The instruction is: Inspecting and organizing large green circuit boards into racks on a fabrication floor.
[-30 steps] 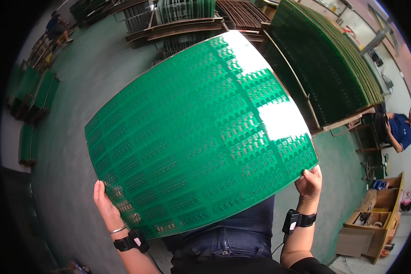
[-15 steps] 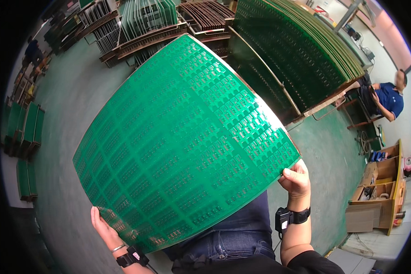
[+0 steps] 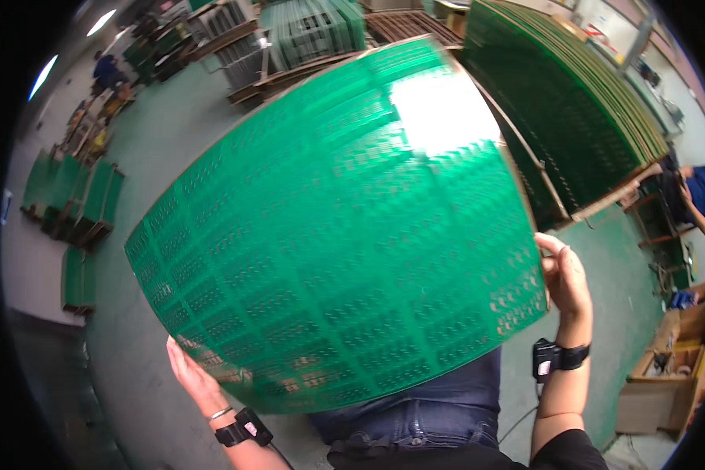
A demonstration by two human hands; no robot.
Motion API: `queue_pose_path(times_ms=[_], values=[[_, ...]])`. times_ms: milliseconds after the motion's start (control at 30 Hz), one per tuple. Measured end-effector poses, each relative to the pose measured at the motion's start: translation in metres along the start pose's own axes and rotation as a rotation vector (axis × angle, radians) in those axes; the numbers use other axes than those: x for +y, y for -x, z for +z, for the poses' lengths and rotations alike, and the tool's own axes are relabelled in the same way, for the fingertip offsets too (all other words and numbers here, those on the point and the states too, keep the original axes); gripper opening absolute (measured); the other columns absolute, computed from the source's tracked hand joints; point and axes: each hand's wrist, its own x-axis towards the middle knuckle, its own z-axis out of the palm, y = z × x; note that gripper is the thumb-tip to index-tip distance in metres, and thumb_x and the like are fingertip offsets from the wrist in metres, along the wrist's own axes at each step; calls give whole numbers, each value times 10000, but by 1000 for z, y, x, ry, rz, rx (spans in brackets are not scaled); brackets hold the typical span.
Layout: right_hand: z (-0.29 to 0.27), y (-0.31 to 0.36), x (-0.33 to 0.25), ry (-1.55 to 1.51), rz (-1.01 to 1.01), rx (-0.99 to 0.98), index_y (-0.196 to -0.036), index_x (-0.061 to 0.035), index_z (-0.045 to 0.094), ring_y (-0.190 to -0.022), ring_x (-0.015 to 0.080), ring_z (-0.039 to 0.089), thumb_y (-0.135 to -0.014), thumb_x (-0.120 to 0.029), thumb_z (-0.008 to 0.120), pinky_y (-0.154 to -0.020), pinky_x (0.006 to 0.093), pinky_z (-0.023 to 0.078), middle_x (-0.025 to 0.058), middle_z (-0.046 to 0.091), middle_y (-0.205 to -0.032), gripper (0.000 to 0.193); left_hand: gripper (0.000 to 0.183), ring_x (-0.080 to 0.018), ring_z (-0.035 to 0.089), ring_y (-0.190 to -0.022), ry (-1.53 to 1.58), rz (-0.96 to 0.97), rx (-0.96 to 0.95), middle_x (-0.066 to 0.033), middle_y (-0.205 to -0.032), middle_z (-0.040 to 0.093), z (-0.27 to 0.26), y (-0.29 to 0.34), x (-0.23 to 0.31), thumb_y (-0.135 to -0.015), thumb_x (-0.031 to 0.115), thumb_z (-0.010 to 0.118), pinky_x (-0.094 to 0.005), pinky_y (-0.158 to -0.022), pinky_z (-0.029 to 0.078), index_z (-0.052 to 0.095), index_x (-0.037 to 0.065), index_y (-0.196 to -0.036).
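Green circuit panel (image 3: 345,235) gripped edgewise: left hand (image 3: 196,380) clasps lower-left edge, right hand (image 3: 565,278) closed on right edge. Long axis lower-left to upper-right.

We see 1 large green circuit panel (image 3: 337,235), thin and rectangular, patterned with rows of small repeated boards. It is held up in the air, tilted, its far corner catching a bright white glare.
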Motion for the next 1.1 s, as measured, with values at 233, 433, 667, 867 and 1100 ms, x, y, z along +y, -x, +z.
queue_pose_path(times_ms=[233, 433, 667, 867, 1100], values=[[24, -71, 7, 74, -231, 339, -1073, -87, 527, -1203, 161, 452, -913, -114, 538, -988, 315, 361, 87, 524, -1270, 163, 215, -286, 475, -1164, -1, 206, -298, -173, -1275, 490, 22, 1, 25, -950, 182, 491, -461, -1009, 378, 473, 58, -1125], [-44, -150, 71, -368, -468, -317, -1179, -69, 524, -1252, 209, 414, -935, -164, 519, -1050, 389, 317, 125, 469, -1349, 261, 234, -272, 492, -1158, 467, -128, -479, -182, -1263, 511, 21, -2, -9, -925, 139, 507, -384, -1022, 380, 511, 34, -1134], [-4, -121, 84, -623, -400, -261, -1212, -62, 511, -1255, 221, 411, -941, -176, 512, -1061, 403, 305, 128, 458, -1359, 294, 394, -154, 567, -1038, 623, -529, -590, -85, -1219, 556, 34, 31, 47, -997, 236, 375, -269, -885, 463, 441, 2, -1308], [18, -78, 120, -854, -273, -221, -1240, -56, 500, -1258, 231, 407, -945, -187, 505, -1070, 416, 295, 131, 448, -1368, 322, 418, -140, 523, -1105, 386, -440, -406, -80, -1257, 527, 42, 51, 48, -963, 117, 428, -264, -932, 418, 372, -13, -1357], [10, -41, 132, -1025, -179, -110, -1268, -50, 489, -1261, 241, 404, -950, -199, 499, -1080, 428, 285, 134, 439, -1377, 351, 428, -113, 487, -1108, 373, -243, -411, -48, -1232, 523, 65, 57, 57, -959, 152, 462, -258, -950, 374, 380, 2, -1351]])
